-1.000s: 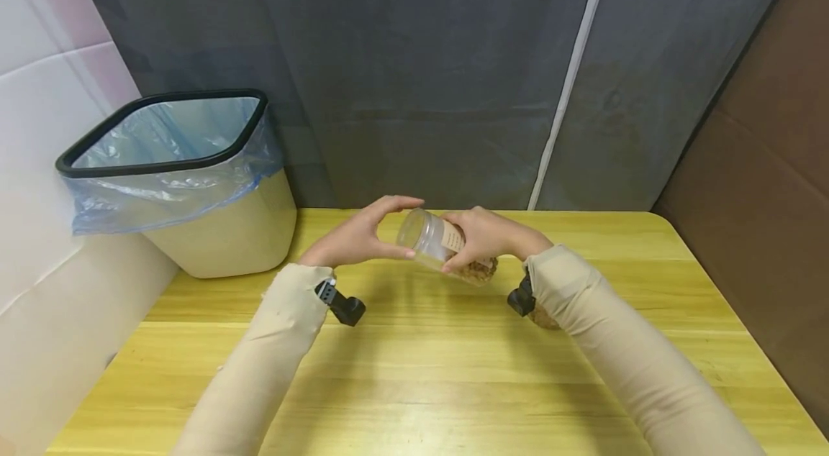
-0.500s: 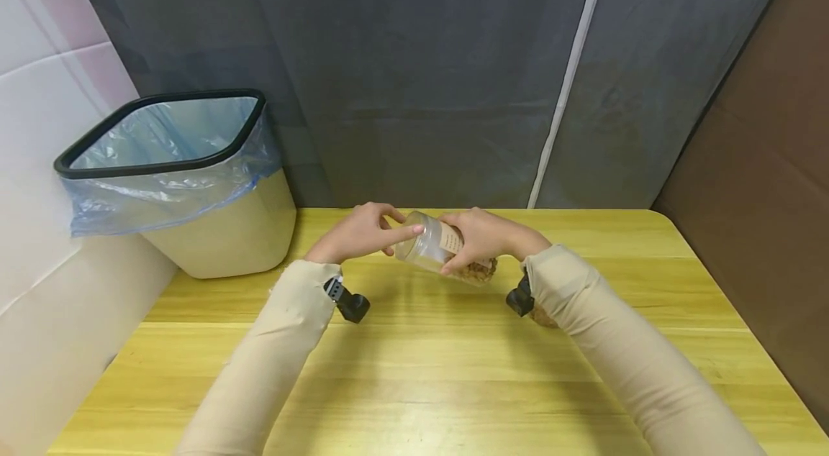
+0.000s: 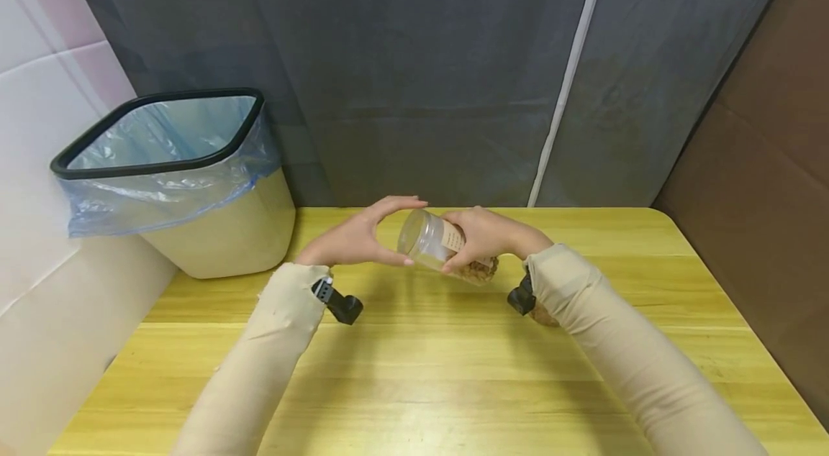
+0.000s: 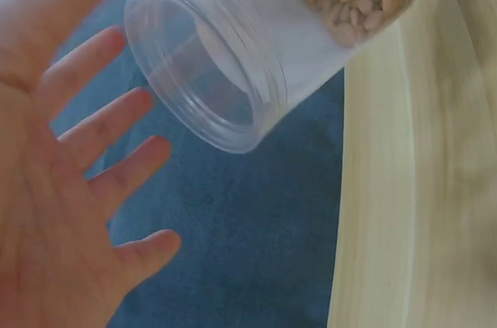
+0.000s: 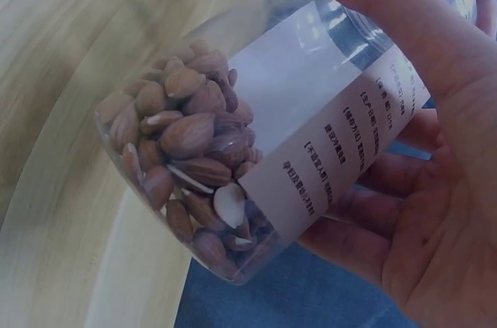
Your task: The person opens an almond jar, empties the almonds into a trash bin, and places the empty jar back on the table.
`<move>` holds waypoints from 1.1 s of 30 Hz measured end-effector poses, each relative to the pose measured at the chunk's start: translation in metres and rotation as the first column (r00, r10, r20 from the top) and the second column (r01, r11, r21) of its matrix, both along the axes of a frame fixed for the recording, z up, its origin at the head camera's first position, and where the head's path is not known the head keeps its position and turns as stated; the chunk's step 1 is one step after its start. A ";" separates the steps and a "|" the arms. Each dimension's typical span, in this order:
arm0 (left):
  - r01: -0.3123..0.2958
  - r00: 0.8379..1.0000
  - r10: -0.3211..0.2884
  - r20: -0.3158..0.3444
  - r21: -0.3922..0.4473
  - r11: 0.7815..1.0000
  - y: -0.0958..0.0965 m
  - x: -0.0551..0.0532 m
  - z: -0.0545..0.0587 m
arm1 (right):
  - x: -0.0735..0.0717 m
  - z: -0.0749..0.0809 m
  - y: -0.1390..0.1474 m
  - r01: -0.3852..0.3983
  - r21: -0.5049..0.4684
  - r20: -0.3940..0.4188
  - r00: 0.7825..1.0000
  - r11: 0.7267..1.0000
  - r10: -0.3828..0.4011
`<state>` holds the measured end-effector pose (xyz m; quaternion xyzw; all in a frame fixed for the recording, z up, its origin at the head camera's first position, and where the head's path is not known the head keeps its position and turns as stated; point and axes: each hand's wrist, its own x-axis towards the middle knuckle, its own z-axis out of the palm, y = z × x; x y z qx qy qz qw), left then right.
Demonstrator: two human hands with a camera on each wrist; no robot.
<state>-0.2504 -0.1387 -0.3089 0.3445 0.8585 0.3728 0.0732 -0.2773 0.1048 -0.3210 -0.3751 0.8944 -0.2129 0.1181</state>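
My right hand (image 3: 490, 236) grips a clear plastic jar (image 3: 427, 244) around its middle and holds it tilted above the table, with its clear ridged end toward the left. Brown almonds (image 5: 194, 153) have gathered in the lower right end, and a printed paper label (image 5: 311, 137) runs along the side. Thumb and fingers of that hand wrap the jar in the right wrist view. The left hand (image 3: 352, 236) is spread beside the ridged end (image 4: 206, 64), its fingers apart and curved around the air there. In the left wrist view its fingertips stand just off the rim.
At the back left stands a cream bin (image 3: 233, 226) with a black rim and a blue plastic liner. Part of a round brown thing (image 3: 542, 316) shows on the wooden table (image 3: 414, 384) behind the right wrist. Grey cloth (image 3: 414, 82) hangs behind the table.
Half a second ago the left hand was turned over with thumb and fingers on the jar's ridged end; now it has let go and turned back, spread. The right hand and jar stay put.
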 end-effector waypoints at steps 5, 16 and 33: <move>0.052 0.998 -0.052 0.022 0.000 0.999 0.001 -0.001 -0.001 | 0.001 -0.002 -0.002 -0.018 0.007 0.010 1.000 1.000 0.018; -0.197 0.961 0.223 0.167 -0.155 0.968 0.007 -0.005 0.000 | 0.004 -0.004 -0.005 -0.035 0.007 -0.009 0.999 0.999 0.035; 0.090 0.995 -0.091 -0.046 -0.039 0.995 0.001 0.001 -0.002 | 0.003 -0.003 -0.004 -0.024 0.027 -0.006 1.000 0.999 0.025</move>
